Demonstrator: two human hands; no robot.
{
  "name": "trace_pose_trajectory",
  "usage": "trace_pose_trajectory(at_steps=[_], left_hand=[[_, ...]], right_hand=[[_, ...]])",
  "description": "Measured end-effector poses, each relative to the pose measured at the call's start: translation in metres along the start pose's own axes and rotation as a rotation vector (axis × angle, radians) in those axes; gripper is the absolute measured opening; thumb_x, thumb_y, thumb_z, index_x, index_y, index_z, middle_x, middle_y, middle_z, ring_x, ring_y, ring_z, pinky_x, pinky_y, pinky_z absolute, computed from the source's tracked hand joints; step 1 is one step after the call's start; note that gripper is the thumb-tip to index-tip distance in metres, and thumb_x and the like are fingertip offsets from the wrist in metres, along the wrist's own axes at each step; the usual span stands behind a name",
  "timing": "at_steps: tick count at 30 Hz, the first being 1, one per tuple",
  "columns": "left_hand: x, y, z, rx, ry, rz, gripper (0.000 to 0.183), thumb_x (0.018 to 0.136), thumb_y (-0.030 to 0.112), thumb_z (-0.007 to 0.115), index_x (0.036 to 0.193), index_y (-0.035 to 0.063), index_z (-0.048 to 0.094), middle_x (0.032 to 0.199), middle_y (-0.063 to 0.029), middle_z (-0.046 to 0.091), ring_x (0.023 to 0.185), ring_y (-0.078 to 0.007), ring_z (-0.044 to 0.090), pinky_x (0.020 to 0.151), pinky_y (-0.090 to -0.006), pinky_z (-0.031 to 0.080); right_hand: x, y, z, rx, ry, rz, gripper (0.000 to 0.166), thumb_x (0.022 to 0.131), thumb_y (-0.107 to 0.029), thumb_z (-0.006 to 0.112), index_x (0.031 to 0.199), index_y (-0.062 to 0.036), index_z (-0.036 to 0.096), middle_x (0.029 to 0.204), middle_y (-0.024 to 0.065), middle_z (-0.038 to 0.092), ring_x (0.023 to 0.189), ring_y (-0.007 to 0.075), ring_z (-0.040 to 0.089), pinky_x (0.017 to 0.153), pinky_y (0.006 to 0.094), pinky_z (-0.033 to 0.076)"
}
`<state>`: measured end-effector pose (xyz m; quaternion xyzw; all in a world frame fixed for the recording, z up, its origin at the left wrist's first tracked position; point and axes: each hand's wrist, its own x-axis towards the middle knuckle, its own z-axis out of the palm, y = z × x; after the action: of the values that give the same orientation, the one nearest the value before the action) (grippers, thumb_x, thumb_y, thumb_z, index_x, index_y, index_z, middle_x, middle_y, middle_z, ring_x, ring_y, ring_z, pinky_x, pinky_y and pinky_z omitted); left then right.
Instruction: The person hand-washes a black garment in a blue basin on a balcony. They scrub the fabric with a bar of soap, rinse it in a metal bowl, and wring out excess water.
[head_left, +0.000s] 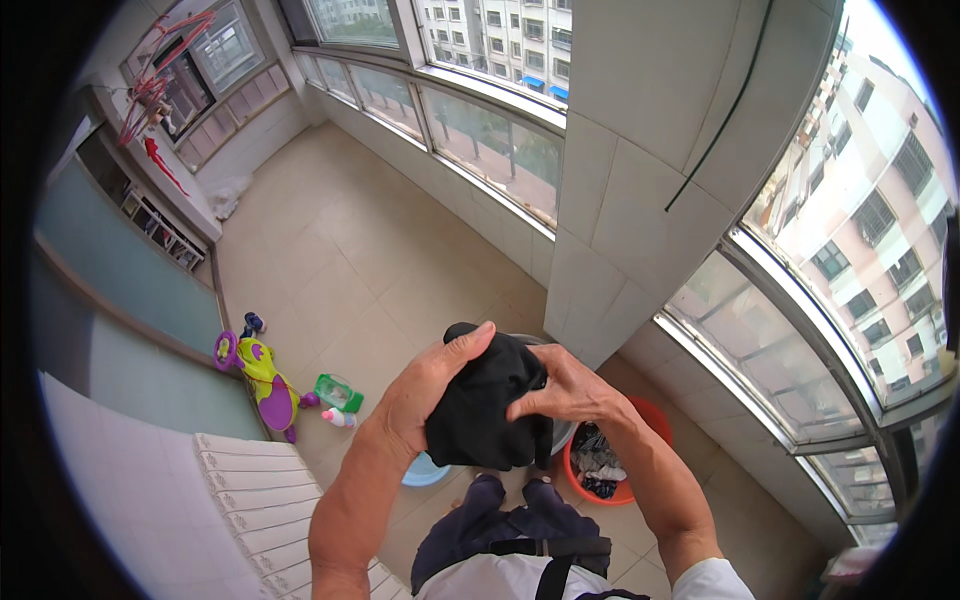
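Observation:
A bunched black cloth (487, 409), perhaps a garment, is held up in front of my body. My left hand (435, 382) grips its left side, with the thumb across the top. On the other side, my right hand (562, 382) has hold of the cloth, thumb pressed on its front. Partly hidden behind the cloth and my right hand is a grey metal-looking basin (562, 435). Below my right forearm stands an orange-red basin (619, 495) with dark and grey cloths (596, 457) in it. A light blue basin (426, 472) shows beside my left wrist.
A yellow and purple ride-on toy car (270, 382) stands on the tiled floor (352, 247) at left. Near it are a green plastic container (337, 393) and a white bottle with a pink cap (339, 418). A white radiator (247, 495) lines the lower left; a tiled pillar (622, 195) juts in ahead.

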<state>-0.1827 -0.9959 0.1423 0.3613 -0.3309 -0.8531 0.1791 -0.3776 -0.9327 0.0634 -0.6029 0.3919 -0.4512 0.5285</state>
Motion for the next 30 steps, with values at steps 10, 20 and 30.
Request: trace_pose_trajectory(at_steps=[10, 20, 30], left_hand=[[0.015, 0.000, -0.045, 0.048, -0.081, -0.055, 0.053, 0.100, 0.045, 0.064, 0.122, -0.0034, 0.064, 0.109, -0.0102, 0.073, 0.087, -0.0157, 0.073, 0.077, -0.0291, 0.061], [0.011, -0.042, -0.144, 0.584, -0.226, 0.363, 0.064, 0.083, 0.027, 0.087, 0.131, -0.0052, 0.059, 0.120, -0.0076, 0.066, 0.109, -0.0147, 0.062, 0.100, -0.0285, 0.047], [0.003, -0.046, -0.109, -0.396, 0.153, 0.386, 0.020, 0.100, 0.024, 0.061, 0.099, 0.0056, 0.068, 0.099, -0.0095, 0.074, 0.087, -0.0204, 0.073, 0.081, -0.0335, 0.060]], right_hand=[[0.001, 0.027, 0.039, 0.483, 0.207, 0.266, 0.056, 0.103, -0.049, 0.059, 0.114, 0.0045, 0.069, 0.099, 0.0018, 0.071, 0.090, 0.0088, 0.061, 0.078, 0.0262, 0.051], [0.008, 0.010, 0.056, 1.145, 0.383, 0.331, 0.073, 0.101, -0.056, 0.053, 0.143, 0.0030, 0.049, 0.137, 0.0215, 0.062, 0.124, 0.0358, 0.062, 0.109, 0.0501, 0.048], [0.007, 0.007, 0.061, 1.219, 0.268, 0.373, 0.067, 0.102, -0.047, 0.057, 0.147, 0.0017, 0.047, 0.146, 0.0188, 0.056, 0.129, 0.0339, 0.059, 0.113, 0.0478, 0.046]])
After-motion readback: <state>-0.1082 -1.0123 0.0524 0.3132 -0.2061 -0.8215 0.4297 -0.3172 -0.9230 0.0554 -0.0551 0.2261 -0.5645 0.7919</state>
